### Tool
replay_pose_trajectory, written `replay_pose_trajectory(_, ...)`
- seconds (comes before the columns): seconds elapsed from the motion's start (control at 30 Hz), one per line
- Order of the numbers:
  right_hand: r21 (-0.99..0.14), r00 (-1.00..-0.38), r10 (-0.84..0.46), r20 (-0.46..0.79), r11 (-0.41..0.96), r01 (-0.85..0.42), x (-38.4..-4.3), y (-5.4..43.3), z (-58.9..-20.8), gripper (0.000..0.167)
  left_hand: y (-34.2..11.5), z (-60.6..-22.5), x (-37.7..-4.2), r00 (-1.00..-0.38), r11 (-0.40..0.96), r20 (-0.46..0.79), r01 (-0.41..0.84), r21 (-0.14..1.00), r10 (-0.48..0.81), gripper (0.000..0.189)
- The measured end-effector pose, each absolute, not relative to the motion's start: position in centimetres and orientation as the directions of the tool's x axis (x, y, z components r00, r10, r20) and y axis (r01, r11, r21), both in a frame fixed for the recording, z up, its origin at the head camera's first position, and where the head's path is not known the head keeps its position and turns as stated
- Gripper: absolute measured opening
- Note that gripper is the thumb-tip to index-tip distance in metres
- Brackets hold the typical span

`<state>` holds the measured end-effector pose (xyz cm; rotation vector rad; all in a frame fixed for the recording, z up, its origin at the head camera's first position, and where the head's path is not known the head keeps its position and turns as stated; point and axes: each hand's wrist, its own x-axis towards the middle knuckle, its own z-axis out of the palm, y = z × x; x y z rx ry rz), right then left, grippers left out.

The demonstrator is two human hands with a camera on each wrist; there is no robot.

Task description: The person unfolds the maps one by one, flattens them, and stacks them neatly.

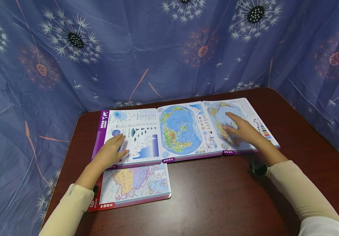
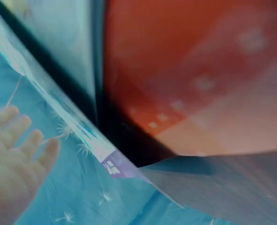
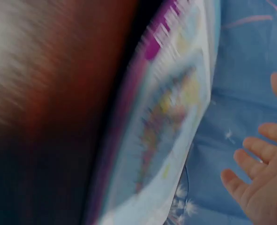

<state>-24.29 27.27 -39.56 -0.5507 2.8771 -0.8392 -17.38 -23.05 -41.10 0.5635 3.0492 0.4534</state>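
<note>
A fold-out world map (image 1: 180,131) with purple edges lies spread in three panels along the far part of the table. My left hand (image 1: 109,153) is over its left panel of charts, fingers loosely extended. Over the right panel is my right hand (image 1: 242,128), thumb and fingers spread apart. Below the left panel sits a red-edged map (image 1: 128,183), its upper part covered by the purple-edged one. In the left wrist view, the relaxed fingers of my left hand (image 2: 18,161) show beside the purple corner. Separated fingers of my right hand (image 3: 265,180) appear in the right wrist view.
The dark brown table (image 1: 204,193) has rounded far corners. A blue curtain (image 1: 145,42) with a dandelion pattern hangs behind it and along both sides. Small dark devices are on the wrists, including a wrist camera (image 1: 258,168) at the right cuff.
</note>
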Motion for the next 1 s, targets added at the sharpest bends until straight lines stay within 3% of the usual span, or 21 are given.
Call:
replay_pose_trajectory(0.17, -0.458, -0.844, -0.536, 0.012, 0.748, -0.481, -22.9, 26.3, -41.1, 0.090, -22.8, -41.8, -16.0, -0.886, 0.851, -0.038, 0.431, 0.299, 0.462, 0.075)
replay_pose_trajectory(0.33, -0.413, -0.810, -0.586, -0.027, 0.744, -0.525, -22.0, 25.3, -42.2, 0.103, -22.6, -42.4, -15.4, -0.868, 0.844, -0.072, 0.454, 0.287, 0.491, 0.077)
replay_pose_trajectory(0.67, -0.394, -0.786, -0.613, -0.073, 0.742, -0.542, -21.3, 25.1, -42.8, 0.096, -22.1, -42.3, -15.3, -0.865, 0.850, -0.093, 0.457, 0.261, 0.493, 0.073)
replay_pose_trajectory(1.0, -0.415, -0.800, -0.593, -0.087, 0.752, -0.512, -22.1, 24.9, -42.4, 0.089, -22.1, -41.9, -16.1, -0.837, 0.827, -0.077, 0.515, 0.228, 0.542, 0.064)
